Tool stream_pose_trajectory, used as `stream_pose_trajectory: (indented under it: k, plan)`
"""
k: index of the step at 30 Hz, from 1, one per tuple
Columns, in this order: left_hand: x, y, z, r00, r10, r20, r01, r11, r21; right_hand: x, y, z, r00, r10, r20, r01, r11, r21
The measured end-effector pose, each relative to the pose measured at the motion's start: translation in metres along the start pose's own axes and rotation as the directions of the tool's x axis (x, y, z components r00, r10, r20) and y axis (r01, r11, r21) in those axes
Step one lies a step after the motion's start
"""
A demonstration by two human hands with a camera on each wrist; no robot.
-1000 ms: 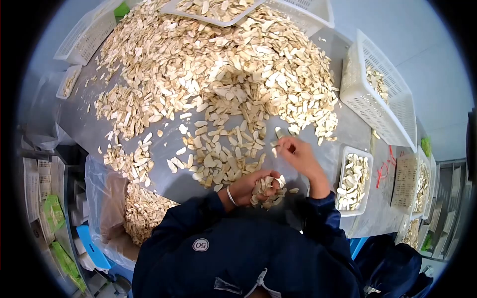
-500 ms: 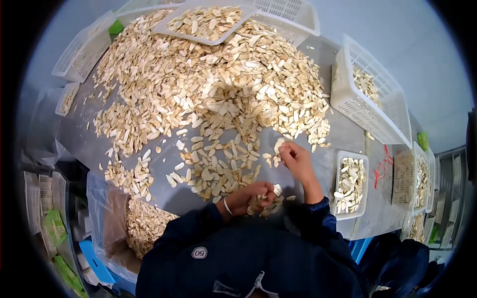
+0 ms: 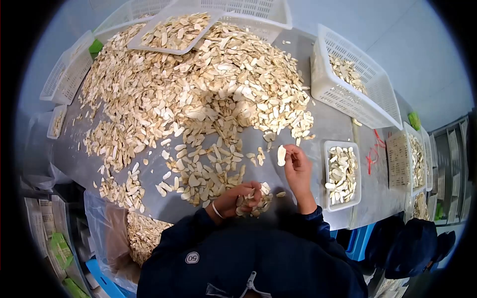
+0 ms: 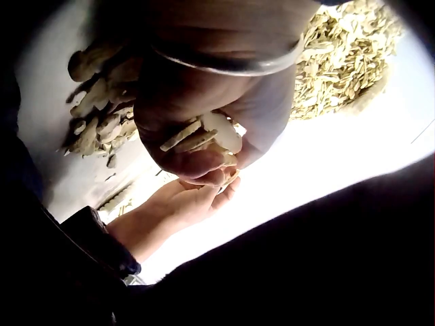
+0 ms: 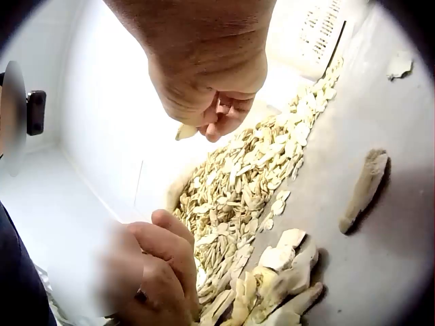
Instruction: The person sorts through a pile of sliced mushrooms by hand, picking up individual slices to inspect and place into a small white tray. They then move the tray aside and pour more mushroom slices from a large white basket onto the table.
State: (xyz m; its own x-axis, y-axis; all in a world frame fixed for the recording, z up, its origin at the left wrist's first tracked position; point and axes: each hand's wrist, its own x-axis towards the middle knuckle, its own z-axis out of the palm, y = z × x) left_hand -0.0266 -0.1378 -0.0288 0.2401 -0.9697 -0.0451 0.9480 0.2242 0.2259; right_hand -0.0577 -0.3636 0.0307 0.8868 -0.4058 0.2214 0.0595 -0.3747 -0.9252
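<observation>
In the head view my right hand [image 3: 298, 174] pinches one pale, flat dried slice [image 3: 281, 155] between thumb and fingertips, above the grey table. In the right wrist view a yellowish end of that slice [image 5: 185, 132] sticks out from the fingertips. My left hand [image 3: 237, 197], with a white band [image 3: 217, 210] at the wrist, curls round several slices [image 4: 216, 132] near my body. More slices [image 3: 261, 201] lie beside and below the left fingers. Ahead of both hands a loose scatter of slices [image 3: 208, 171] runs back to a large heap [image 3: 164, 99].
A shallow white tray [image 3: 355, 201] of slices stands right of my right hand. White perforated baskets [image 3: 348, 102] line the back and right, and another tray [image 3: 171, 49] sits on the heap. Red string [image 3: 369, 161] lies at right. A plastic-lined container [image 3: 104, 213] of slices stands lower left.
My right hand has come away from a few slices on the table, with one slice now raised in its fingertips. The left hand still holds its slices. The head view has shifted.
</observation>
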Motion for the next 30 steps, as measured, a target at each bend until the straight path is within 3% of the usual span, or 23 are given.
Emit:
stream_pose_trajectory:
  k: [3, 5, 6, 8, 9, 10, 11, 12, 14, 16, 19, 20, 21, 24, 27, 30]
  plan:
    - [0.0, -0.005, -0.001, 0.998, -0.036, -0.049, 0.035, 0.999, -0.024, 0.004, -0.004, -0.001, 0.999, -0.024, 0.037, 0.024, 1.0, -0.02]
    - [-0.001, -0.002, -0.003, 0.998, -0.029, -0.05, 0.028, 1.0, -0.009, 0.018, -0.012, 0.006, 0.987, -0.069, 0.147, 0.068, 0.998, 0.012]
    - [-0.001, -0.003, -0.007, 0.999, -0.034, -0.035, 0.033, 0.999, -0.041, 0.033, -0.024, 0.012, 0.953, -0.088, 0.288, 0.102, 0.994, -0.035]
    - [0.0, -0.004, -0.006, 0.999, -0.032, -0.029, 0.03, 0.999, -0.038, 0.065, -0.069, 0.021, 0.836, -0.09, 0.541, 0.184, 0.975, -0.122]
    - [0.001, -0.007, -0.01, 1.0, -0.027, -0.004, 0.027, 0.997, -0.071, 0.084, -0.096, 0.027, 0.729, -0.069, 0.681, 0.249, 0.953, -0.17]
    - [0.001, -0.009, -0.012, 0.999, -0.025, 0.027, 0.027, 0.994, -0.102, 0.104, -0.107, 0.04, 0.686, -0.143, 0.714, 0.338, 0.931, -0.139]
    - [-0.001, -0.009, -0.001, 0.992, -0.016, -0.122, 0.009, 0.998, -0.056, 0.124, -0.12, 0.054, 0.638, -0.211, 0.741, 0.424, 0.899, -0.109]
    - [0.001, -0.008, -0.003, 0.994, -0.003, -0.109, -0.003, 0.999, -0.048, 0.143, -0.133, 0.066, 0.584, -0.271, 0.765, 0.506, 0.859, -0.082]
    - [0.003, -0.011, -0.012, 0.996, 0.019, -0.083, -0.023, 0.999, -0.048, 0.18, -0.154, 0.092, 0.644, -0.453, 0.617, 0.516, 0.852, 0.086]
    - [0.004, -0.011, -0.018, 0.999, 0.035, 0.007, -0.034, 0.995, -0.09, 0.21, -0.162, 0.122, 0.81, -0.356, 0.465, 0.167, 0.902, 0.398]
    - [0.0, -0.003, -0.012, 0.998, 0.027, 0.053, -0.021, 0.993, -0.113, 0.206, -0.162, 0.124, 0.811, -0.224, 0.54, 0.134, 0.97, 0.202]
    - [0.0, -0.004, -0.011, 0.999, 0.035, 0.006, -0.035, 0.996, -0.078, 0.197, -0.156, 0.122, 0.802, -0.154, 0.577, 0.101, 0.987, 0.124]
    - [0.001, -0.007, -0.011, 0.998, 0.044, -0.042, -0.046, 0.998, -0.047, 0.191, -0.129, 0.119, 0.763, -0.206, 0.613, 0.182, 0.978, 0.101]
    - [0.0, -0.007, -0.008, 0.992, 0.023, -0.121, -0.021, 1.0, 0.017, 0.162, -0.093, 0.091, 0.659, -0.042, 0.751, 0.029, 0.999, 0.031]
    - [-0.002, -0.007, -0.008, 0.998, -0.002, -0.055, 0.001, 1.0, -0.004, 0.155, -0.031, 0.056, 0.727, 0.054, 0.684, -0.094, 0.995, 0.021]
    - [-0.002, -0.005, -0.003, 0.999, -0.016, -0.034, 0.015, 0.999, -0.045, 0.148, -0.014, 0.026, 0.864, 0.057, 0.501, 0.127, 0.937, -0.325]
